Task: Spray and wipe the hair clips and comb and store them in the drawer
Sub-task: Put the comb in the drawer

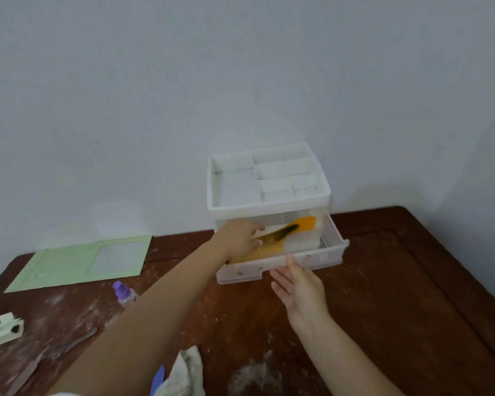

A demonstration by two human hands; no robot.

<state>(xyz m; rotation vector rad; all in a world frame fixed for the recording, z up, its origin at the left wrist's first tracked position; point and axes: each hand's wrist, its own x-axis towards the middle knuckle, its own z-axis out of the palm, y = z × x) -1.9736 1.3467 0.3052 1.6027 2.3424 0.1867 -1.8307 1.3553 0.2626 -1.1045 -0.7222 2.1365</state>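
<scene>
My left hand (239,238) fingers curl on the orange comb (283,235) in the open drawer (280,264), my right hand (300,290) fingers straight beside its front, above the brown desk (397,295).

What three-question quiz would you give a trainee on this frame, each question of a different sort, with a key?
1. True or false: the orange comb lies on the table outside the drawer.
2. Which hand reaches into the drawer? A) left hand B) right hand C) both
3. Fill in: the spray bottle has a ______ cap.

Key:
1. False. The comb is inside the open drawer, lying slantwise.
2. A. The left hand is on the comb; the right hand is open, at the drawer's front edge.
3. Purple. The bottle lies on the table near the green folder; a pale green hair clip and a cloth are also out.
</scene>
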